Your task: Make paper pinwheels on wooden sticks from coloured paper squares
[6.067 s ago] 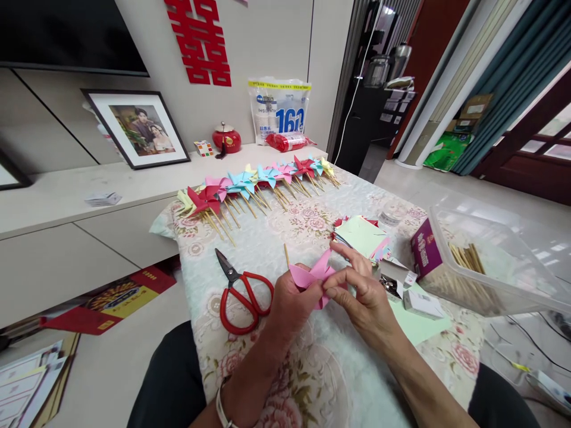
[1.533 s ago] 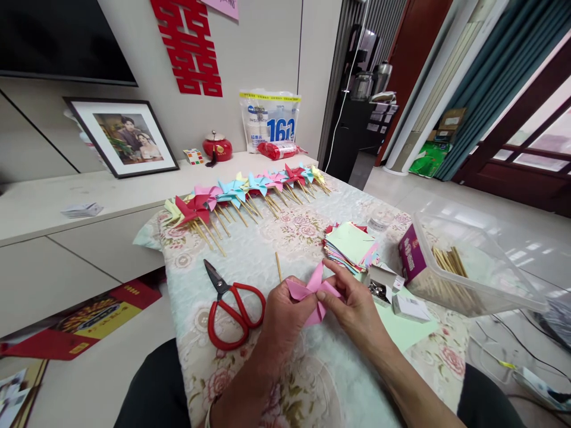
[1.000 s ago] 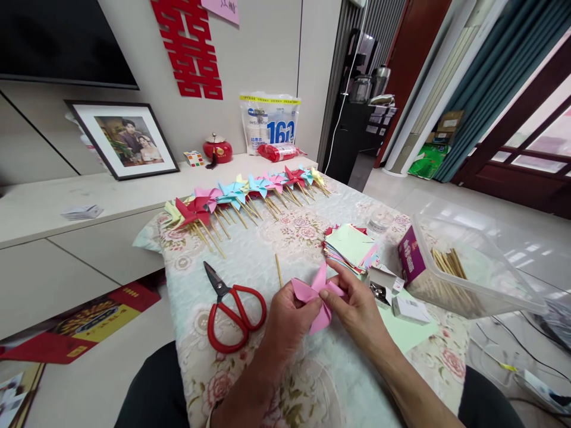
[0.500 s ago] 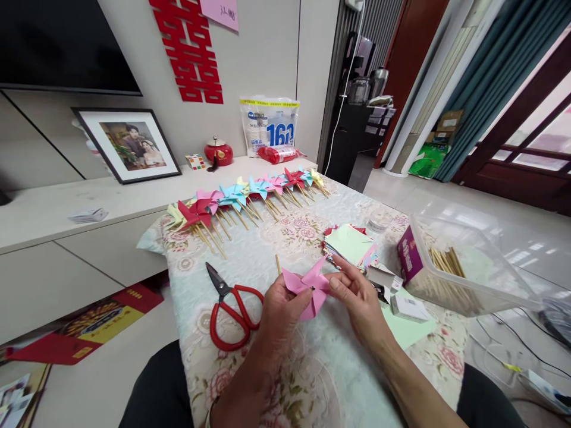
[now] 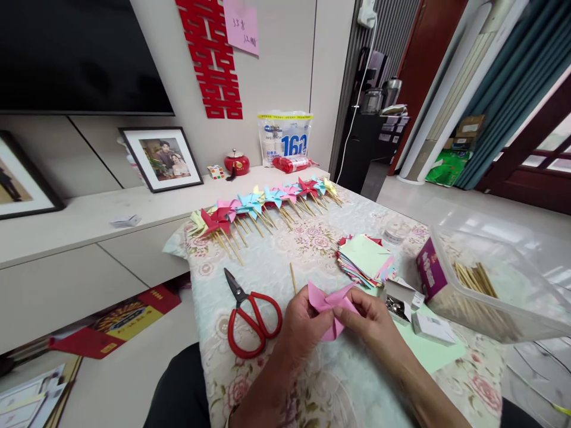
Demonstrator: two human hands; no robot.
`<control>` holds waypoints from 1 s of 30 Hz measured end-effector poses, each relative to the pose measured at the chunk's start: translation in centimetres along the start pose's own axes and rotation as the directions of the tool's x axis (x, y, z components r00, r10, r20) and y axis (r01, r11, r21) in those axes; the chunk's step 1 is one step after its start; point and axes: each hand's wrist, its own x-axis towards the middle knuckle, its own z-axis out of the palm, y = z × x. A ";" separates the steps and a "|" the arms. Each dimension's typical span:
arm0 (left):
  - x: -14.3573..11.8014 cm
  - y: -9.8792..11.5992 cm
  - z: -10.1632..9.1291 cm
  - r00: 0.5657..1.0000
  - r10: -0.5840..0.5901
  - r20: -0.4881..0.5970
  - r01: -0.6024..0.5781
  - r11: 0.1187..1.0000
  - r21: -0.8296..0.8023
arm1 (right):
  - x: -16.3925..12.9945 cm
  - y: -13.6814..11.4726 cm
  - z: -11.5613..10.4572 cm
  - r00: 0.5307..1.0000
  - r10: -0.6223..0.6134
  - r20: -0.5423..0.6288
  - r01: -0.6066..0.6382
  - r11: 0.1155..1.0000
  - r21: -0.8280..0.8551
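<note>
Between my two hands is a pink paper pinwheel [image 5: 333,301], its blades folded in toward the centre. My left hand [image 5: 306,321] grips its left side, thumb across the front. A thin wooden stick [image 5: 292,277] pokes up behind that hand; its lower part is hidden. My right hand [image 5: 368,312] is closed on the pinwheel's right side, with thumb and fingers near the middle. Red-handled scissors [image 5: 250,318] lie to the left of my left hand. Beyond my right hand sits an opened small box of metal pins [image 5: 396,306].
A row of finished pinwheels [image 5: 267,202] lies along the table's far edge. Stacked coloured paper squares [image 5: 366,257] are at right centre. A clear plastic bin [image 5: 473,309] of wooden sticks stands at the right. A small white box [image 5: 433,328] rests on green paper [image 5: 428,353].
My right hand has come in from the pinwheel's right edge to its centre, and its fingers have closed on the paper. The camera view has shifted, so the scene sits further right.
</note>
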 end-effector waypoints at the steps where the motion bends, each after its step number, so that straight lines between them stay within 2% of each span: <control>1: -0.1 0.1 0.0 0.999 -0.006 0.031 0.007 1.000 -0.025 | 0.0 0.2 -0.1 1.000 -0.029 -0.012 0.029 0.999 0.027; 3: -0.3 0.6 -0.4 0.997 -0.013 0.075 0.017 0.998 -0.055 | 0.0 0.5 -0.2 0.995 -0.074 -0.070 0.081 0.992 0.097; 4: -0.3 0.9 -0.7 0.998 -0.010 0.063 0.012 0.999 -0.041 | 0.0 0.7 -0.3 0.990 -0.086 -0.109 0.100 0.986 0.133; 6: -0.1 1.8 -1.5 0.997 0.032 -0.067 -0.027 0.997 0.069 | -0.1 0.9 -0.5 0.980 -0.093 -0.178 0.127 0.974 0.190; 8: 0.6 2.7 -2.5 0.968 0.069 -0.243 0.004 0.958 0.286 | -0.1 0.9 -0.6 0.971 -0.089 -0.223 0.141 0.962 0.232; 9: 1.1 3.1 -2.9 0.947 0.096 -0.308 0.052 0.897 0.439 | -0.1 0.8 -0.7 0.969 -0.088 -0.231 0.147 0.957 0.249; 10: 1.6 3.5 -3.2 0.933 0.150 -0.328 0.082 0.797 0.598 | -0.1 0.7 -0.7 0.969 -0.088 -0.231 0.150 0.952 0.266; 12: 2.8 4.1 -3.4 0.912 0.272 -0.306 0.145 0.485 0.863 | -0.1 0.5 -0.8 0.973 -0.089 -0.214 0.151 0.943 0.295; 13: 3.4 4.3 -3.3 0.923 0.262 -0.283 0.187 0.338 0.923 | -0.1 0.4 -0.8 0.976 -0.088 -0.200 0.148 0.941 0.306; 14: 3.8 4.4 -3.2 0.930 0.218 -0.296 0.244 0.235 0.941 | -0.2 0.4 -0.7 0.979 -0.087 -0.186 0.143 0.939 0.312; 15: 4.2 4.4 -3.0 0.937 0.176 -0.302 0.272 0.175 0.946 | -0.2 0.4 -0.7 0.981 -0.084 -0.175 0.137 0.939 0.317; 17: 4.8 4.3 -2.6 0.940 0.135 -0.314 0.294 0.145 0.945 | -0.3 0.3 -0.6 0.984 -0.083 -0.157 0.131 0.938 0.321; 20: 5.0 4.2 -1.8 0.939 0.135 -0.317 0.291 0.183 0.939 | -0.5 0.0 -0.5 0.984 -0.092 -0.154 0.141 0.926 0.351; 22: 4.8 4.3 -1.2 0.940 0.164 -0.299 0.256 0.239 0.937 | -0.7 -0.4 -0.4 0.984 -0.105 -0.146 0.153 0.915 0.374; 25: 4.2 4.2 0.0 0.950 0.174 -0.259 0.140 0.506 0.851 | -1.0 -0.8 -0.5 0.986 -0.130 -0.102 0.159 0.909 0.385; 26: 4.0 4.0 0.4 0.954 0.092 -0.285 0.107 0.782 0.613 | -1.0 -0.8 -0.5 0.987 -0.135 -0.085 0.158 0.911 0.382; 27: 3.7 3.8 0.8 0.963 0.001 -0.271 0.085 0.948 0.306 | -1.1 -0.9 -0.6 0.988 -0.140 -0.068 0.155 0.914 0.375; 28: 3.4 3.5 1.2 0.974 -0.060 -0.219 0.072 0.996 0.048 | -1.1 -0.9 -0.7 0.988 -0.147 -0.049 0.154 0.920 0.361; 29: 3.2 3.3 1.5 0.980 -0.089 -0.177 0.067 0.990 -0.125 | -1.2 -0.9 -0.8 0.988 -0.155 -0.029 0.155 0.928 0.340; 30: 2.9 3.0 1.6 0.985 -0.111 -0.135 0.078 0.970 -0.231 | -1.2 -0.8 -0.9 0.987 -0.162 -0.012 0.158 0.937 0.313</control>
